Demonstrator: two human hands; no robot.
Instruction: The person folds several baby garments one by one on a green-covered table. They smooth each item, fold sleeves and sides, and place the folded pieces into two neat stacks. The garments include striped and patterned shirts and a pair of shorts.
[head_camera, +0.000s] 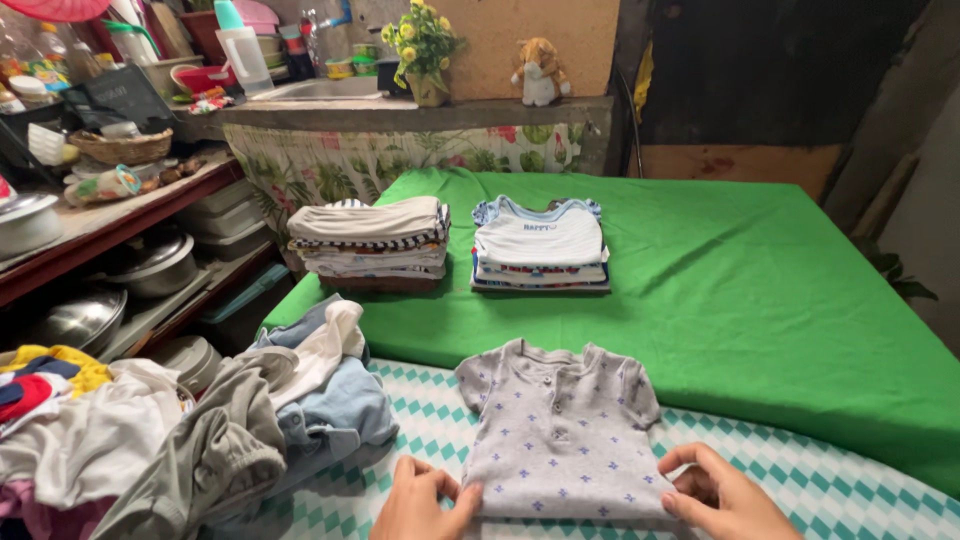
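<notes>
Bed (780, 290): green sheet w/ checked teal cloth at near edge, runs ahead of both hands.
Loose heap (200, 430): unfolded clothes, just left of left hand.
Folded stacks (370, 240): two, far side, well beyond hands.
Grey shirt (560, 430): small, star print, buttons up front; flat, collar pointing away, long axis straight ahead; hem betw. hands, equally near.
Left hand (420, 505): fingers curled, pinching hem corner.
Right hand (725, 495): pinching other hem corner.

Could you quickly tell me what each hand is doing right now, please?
Left hand: closed, pinching the lower left edge of the grey patterned shirt.
Right hand: closed, gripping the shirt's lower right edge.
</notes>
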